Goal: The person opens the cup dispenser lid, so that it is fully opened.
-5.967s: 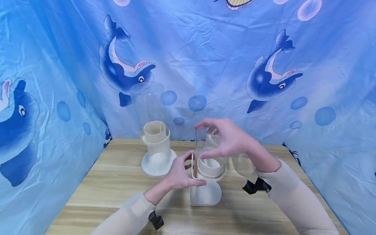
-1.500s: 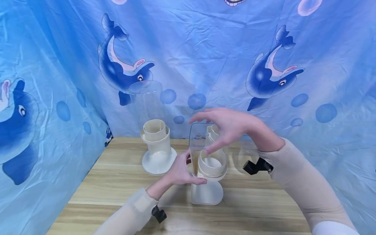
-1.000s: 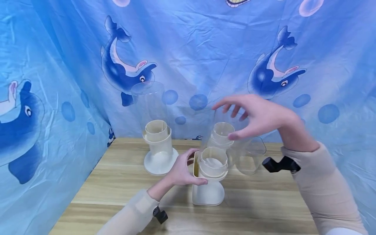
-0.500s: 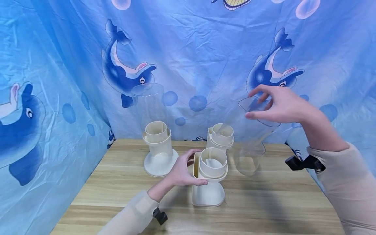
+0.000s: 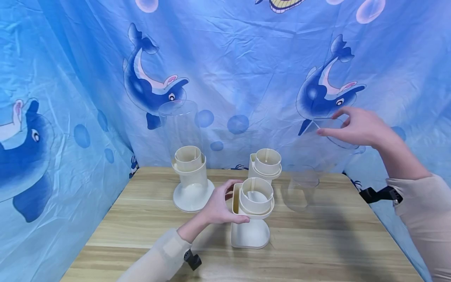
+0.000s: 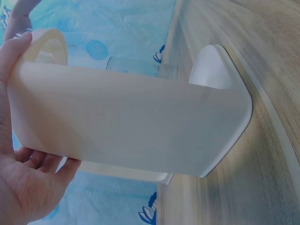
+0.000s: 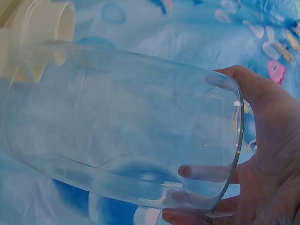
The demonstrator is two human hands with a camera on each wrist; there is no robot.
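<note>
My left hand (image 5: 220, 205) grips the upper part of a cream plastic stand (image 5: 250, 235), thumb in front and fingers behind. The stand is upright on the table, with a flat back, an open round cup on top and a wide foot. In the left wrist view its smooth back panel (image 6: 117, 117) fills the middle. My right hand (image 5: 359, 127) holds a clear plastic tube (image 7: 131, 117) by its rim, thumb on one side and fingers on the other. The tube is tilted in the air, right of the stands and apart from them.
A second cream stand (image 5: 266, 172) is behind the gripped one. At the left back a round-footed stand (image 5: 192, 196) carries a tall clear cylinder (image 5: 179, 129). Another clear container (image 5: 299, 192) is on the wooden table (image 5: 148, 227). A blue dolphin-print curtain (image 5: 225, 78) encloses the table.
My right hand has lifted the clear tube off the gripped stand and carried it to the right. My left hand has kept its hold on the stand.
</note>
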